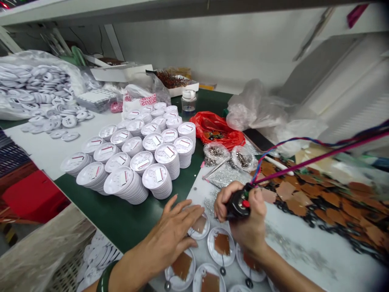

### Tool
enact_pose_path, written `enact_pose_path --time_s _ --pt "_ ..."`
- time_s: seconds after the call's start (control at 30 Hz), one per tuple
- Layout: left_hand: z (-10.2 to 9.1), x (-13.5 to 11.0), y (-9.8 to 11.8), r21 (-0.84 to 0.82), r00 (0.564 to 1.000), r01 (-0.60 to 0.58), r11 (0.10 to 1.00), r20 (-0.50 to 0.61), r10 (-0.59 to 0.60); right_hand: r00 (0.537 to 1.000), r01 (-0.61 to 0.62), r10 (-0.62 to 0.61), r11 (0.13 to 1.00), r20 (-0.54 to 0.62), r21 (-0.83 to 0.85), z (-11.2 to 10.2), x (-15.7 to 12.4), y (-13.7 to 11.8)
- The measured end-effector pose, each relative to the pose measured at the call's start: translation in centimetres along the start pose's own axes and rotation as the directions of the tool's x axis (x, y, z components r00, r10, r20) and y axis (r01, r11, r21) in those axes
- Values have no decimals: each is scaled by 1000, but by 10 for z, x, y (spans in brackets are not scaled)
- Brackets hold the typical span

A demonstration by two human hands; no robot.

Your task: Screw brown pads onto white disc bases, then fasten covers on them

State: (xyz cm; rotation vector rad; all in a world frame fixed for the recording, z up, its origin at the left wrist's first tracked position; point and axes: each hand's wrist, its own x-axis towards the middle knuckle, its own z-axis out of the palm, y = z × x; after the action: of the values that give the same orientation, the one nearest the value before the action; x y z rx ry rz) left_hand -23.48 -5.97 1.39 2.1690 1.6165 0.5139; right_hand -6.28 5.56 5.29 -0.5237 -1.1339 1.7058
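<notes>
- left hand (172, 233): wide open, palm down, fingers spread, holding nothing; its fingertips reach over the rim of a white round disc (199, 227) that carries a brown square pad (199, 224)
- green bangle (105, 282): on the left wrist
- right hand (247, 219): closed firmly around a black handheld tool (238, 206), with a red button (246, 203) showing between the fingers
- twisted red and blue wires (273, 148) and a magenta cable (316, 160): run from the tool up to the right, out of the frame
- more white discs (221, 246): lie just below the hands, each with a brown pad, and small metal tags (223, 270) sit beside some of them
- white sheet (304, 239): lies under the discs, dusted with silver specks
- heap of brown squares and black rings (328, 202): spreads to the right of the right hand
- two clear bags of metal studs (216, 153): sit beyond the hands, near a red plastic bag (215, 129) and a black phone (258, 140)
- stacks of white discs (127, 162): stand in rows on a green mat (127, 227), left of the hands
- clear jar with a white lid (188, 101): stands behind the stacks
- large clear bag of loose white discs (39, 85): spills out at the far left
</notes>
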Motion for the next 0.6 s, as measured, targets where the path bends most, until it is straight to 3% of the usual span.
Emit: enact_pose_path --time_s 0.2,0.4,0.6 --pt "-6 14 11 -102 985 33 994 -163 -50 998 60 -60 998 2 30 7 0 -28" --pt "4 42 15 -202 984 -68 977 -175 33 999 29 -31 995 18 95 16 -5 -41" --pt "10 40 14 -247 975 -110 963 -213 57 1000 30 -31 994 1 105 21 -6 -46"
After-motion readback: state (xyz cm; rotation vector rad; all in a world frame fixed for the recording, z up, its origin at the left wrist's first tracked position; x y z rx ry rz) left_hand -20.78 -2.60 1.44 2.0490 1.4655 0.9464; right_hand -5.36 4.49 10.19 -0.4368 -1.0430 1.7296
